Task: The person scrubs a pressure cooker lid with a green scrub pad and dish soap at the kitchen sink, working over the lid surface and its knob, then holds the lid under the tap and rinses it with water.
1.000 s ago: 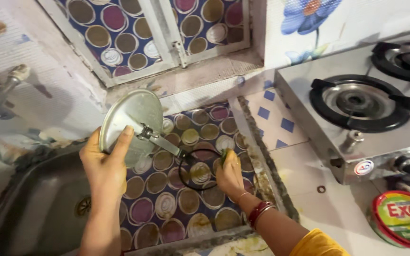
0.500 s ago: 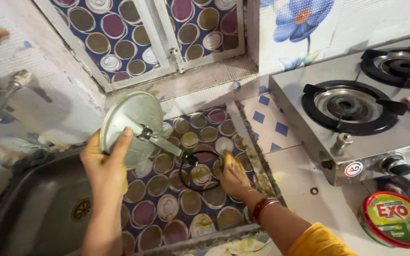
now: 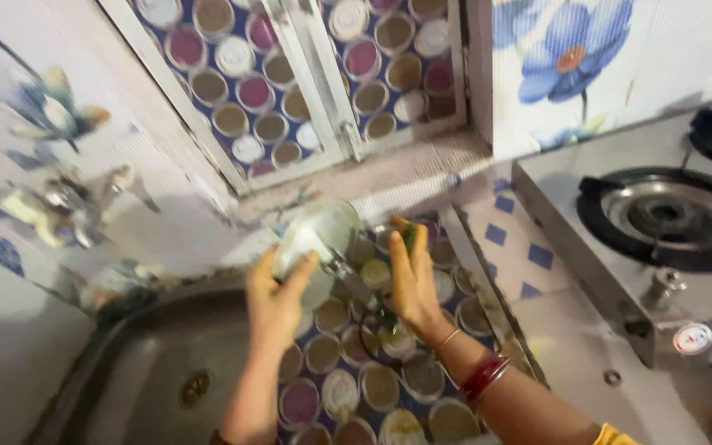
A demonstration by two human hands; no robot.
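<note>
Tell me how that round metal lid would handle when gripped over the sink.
The metal lid looks rigid and thin, so probably light and unbending. Its shiny, likely wet surface may slip; the left hand braces its rim. Its long handle, near the right hand, could make it tip.

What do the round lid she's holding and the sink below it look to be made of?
The round grey lid, held by the left hand with the right hand beside it, looks like dull, brushed metal, perhaps aluminium: pale matt sheen. The grey sink basin looks like stainless steel: soft reflections, metal drain.
</note>
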